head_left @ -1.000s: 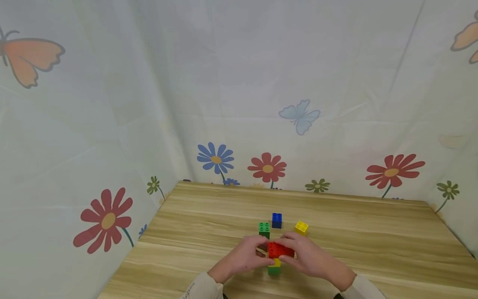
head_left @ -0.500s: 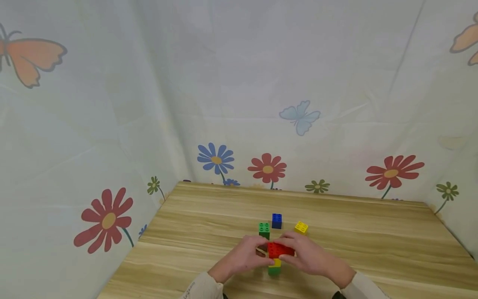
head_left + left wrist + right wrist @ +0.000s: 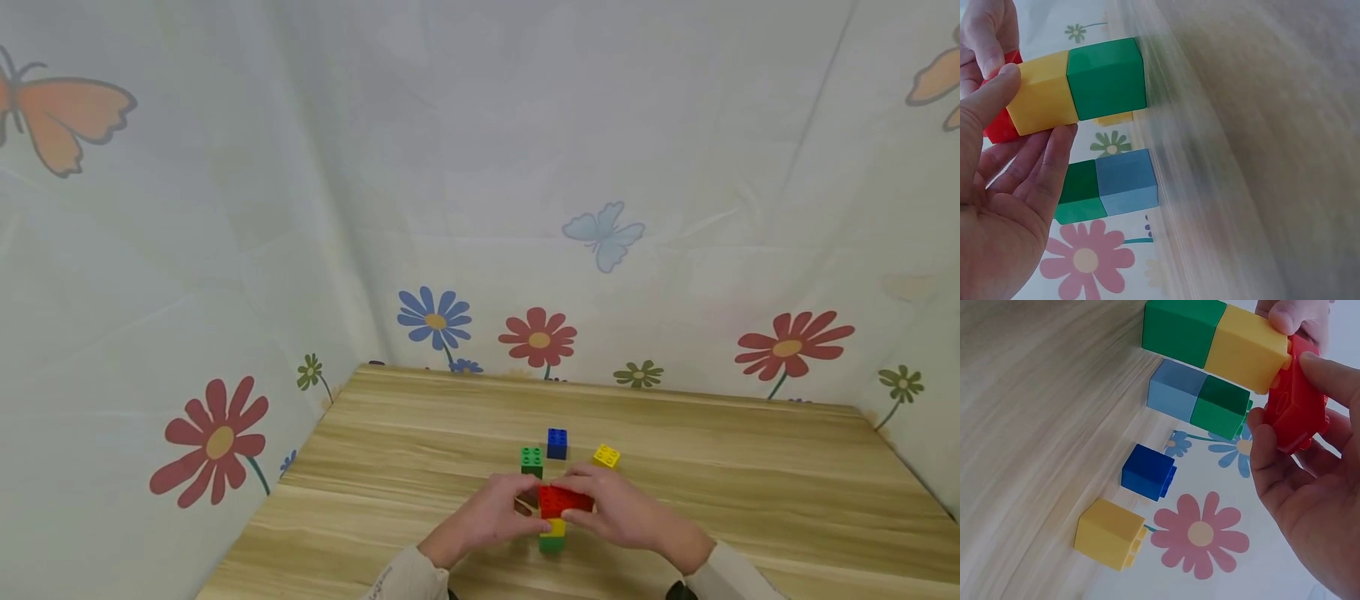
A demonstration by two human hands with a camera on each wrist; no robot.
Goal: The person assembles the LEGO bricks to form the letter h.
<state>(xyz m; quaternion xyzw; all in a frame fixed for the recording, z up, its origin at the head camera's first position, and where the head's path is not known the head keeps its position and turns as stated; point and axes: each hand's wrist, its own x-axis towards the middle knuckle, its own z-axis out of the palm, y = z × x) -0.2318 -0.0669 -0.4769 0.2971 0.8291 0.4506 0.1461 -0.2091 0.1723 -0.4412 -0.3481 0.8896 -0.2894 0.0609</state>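
Observation:
My right hand (image 3: 626, 512) grips a long red brick (image 3: 1297, 403) between thumb and fingers. The red brick lies over a yellow brick (image 3: 1247, 347), overhanging it to the right. In the right wrist view it looks slightly tilted, and some yellow studs show between the two. Below the yellow brick is a green brick (image 3: 1107, 78), stacked with it and upright on the table. My left hand (image 3: 491, 512) pinches the yellow brick, thumb near its upper edge and fingers on the opposite side. The left hand's fingers partly hide the red brick's near end.
Just beyond the hands stands another stack, a green brick (image 3: 1219, 406) on a light blue brick (image 3: 1175, 390). A dark blue brick (image 3: 557, 444) and a single yellow brick (image 3: 607, 456) stand farther back on the wooden table (image 3: 420, 433). A flower-printed curtain (image 3: 465, 167) hangs behind.

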